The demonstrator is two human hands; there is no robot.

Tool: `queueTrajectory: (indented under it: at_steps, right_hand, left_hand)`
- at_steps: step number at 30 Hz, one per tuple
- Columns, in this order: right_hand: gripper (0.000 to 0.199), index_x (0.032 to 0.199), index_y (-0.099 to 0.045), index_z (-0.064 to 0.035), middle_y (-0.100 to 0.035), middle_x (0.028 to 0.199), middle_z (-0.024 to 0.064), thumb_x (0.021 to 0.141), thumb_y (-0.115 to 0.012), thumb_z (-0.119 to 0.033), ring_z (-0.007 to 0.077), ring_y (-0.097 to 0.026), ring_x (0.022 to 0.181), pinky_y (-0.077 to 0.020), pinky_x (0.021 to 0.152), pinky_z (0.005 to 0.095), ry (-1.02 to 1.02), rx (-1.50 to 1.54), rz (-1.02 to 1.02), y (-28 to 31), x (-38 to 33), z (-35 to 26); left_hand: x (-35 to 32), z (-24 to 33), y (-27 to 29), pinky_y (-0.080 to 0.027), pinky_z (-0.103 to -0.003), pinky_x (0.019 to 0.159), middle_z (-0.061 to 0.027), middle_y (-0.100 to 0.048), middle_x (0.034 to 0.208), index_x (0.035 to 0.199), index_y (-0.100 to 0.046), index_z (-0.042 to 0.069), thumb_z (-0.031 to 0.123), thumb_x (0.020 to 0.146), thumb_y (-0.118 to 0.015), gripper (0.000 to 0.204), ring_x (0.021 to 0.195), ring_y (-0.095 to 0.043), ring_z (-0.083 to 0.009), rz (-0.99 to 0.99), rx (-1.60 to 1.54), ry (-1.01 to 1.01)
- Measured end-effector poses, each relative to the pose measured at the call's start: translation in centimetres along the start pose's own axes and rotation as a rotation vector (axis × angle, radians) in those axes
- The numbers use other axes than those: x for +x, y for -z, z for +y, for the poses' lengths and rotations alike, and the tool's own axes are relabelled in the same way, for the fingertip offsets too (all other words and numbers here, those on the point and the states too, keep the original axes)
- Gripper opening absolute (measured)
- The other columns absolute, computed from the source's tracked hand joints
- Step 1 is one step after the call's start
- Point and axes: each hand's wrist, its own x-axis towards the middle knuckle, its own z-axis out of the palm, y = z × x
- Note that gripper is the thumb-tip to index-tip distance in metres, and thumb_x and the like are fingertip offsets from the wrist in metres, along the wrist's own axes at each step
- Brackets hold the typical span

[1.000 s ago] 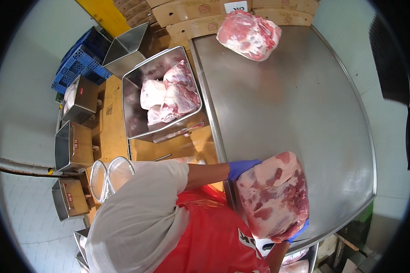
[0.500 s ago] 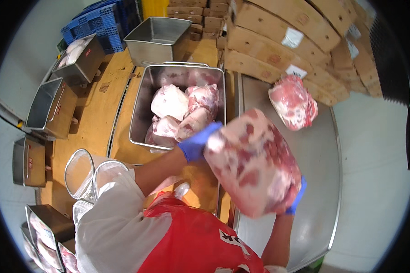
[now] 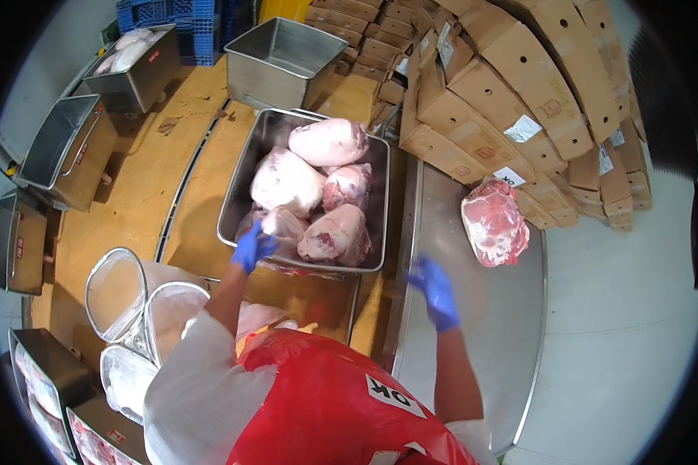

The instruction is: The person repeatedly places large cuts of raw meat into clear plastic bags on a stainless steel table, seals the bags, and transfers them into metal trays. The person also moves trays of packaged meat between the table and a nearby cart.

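Overlapping the near rim of the steel tub [image 3: 378, 200]: left hand [image 3: 253, 246], fingers part-bent, hold unclear | raw meat cuts [image 3: 288, 182] just beyond, inside | right hand [image 3: 436, 293], loosely spread, empty, above steel table [image 3: 488, 341] | raw meat joint [image 3: 495, 223] ahead-right of it

I get the right hand [image 3: 434, 293] only as a motion-blurred shape, and I can't make out whether the left hand [image 3: 253, 246] touches the raw meat [image 3: 287, 182] in the steel tub [image 3: 379, 186]. The upper edge cuts off my view of the blue plastic pallets [image 3: 205, 35] and cardboard boxes [image 3: 512, 85].
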Motion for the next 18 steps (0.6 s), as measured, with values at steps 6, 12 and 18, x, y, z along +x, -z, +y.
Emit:
queueTrajectory:
  at_steps: [6, 12, 18]
  right_hand:
    - [0.073, 0.133, -0.057, 0.0003, -0.060, 0.132, 0.0245, 0.091, -0.058, -0.059, 0.0367, -0.058, 0.125, -0.0457, 0.105, 0.0415, -0.657, -1.078, 0.181, 8.7, -29.3, 26.7]
    - [0.046, 0.117, -0.063, -0.0048, -0.064, 0.106, 0.0218, 0.096, -0.056, -0.045, 0.0302, -0.062, 0.099, -0.0490, 0.085, 0.0413, -1.229, -0.798, 0.199, 3.0, -53.8, 31.4]
    - [0.026, 0.100, -0.069, -0.0098, -0.067, 0.081, 0.0192, 0.100, -0.054, -0.031, 0.0237, -0.066, 0.073, -0.0523, 0.065, 0.0411, -0.986, -1.179, 0.181, -8.7, -60.5, 33.1]
  left_hand:
    - [-1.0, -9.0, 11.5, -0.053, -0.039, 0.060, -0.0140, -0.068, 0.104, 0.144, -0.042, 0.006, 0.055, 0.097, -0.054, 0.069, 0.081, -0.068, -0.0266, 0.149, 0.297, 0.199]
    - [5.8, -9.6, 3.9, -0.055, -0.045, 0.085, -0.0233, -0.065, 0.121, 0.135, -0.053, 0.003, 0.050, 0.095, -0.058, 0.061, 0.094, -0.069, -0.0379, -0.026, 1.318, -0.407]
    - [12.2, -10.9, -4.7, -0.047, -0.048, 0.102, -0.0266, -0.059, 0.133, 0.130, -0.058, -0.003, 0.079, 0.073, -0.062, 0.099, 0.123, -0.056, -0.0422, -0.312, 2.286, -0.361]
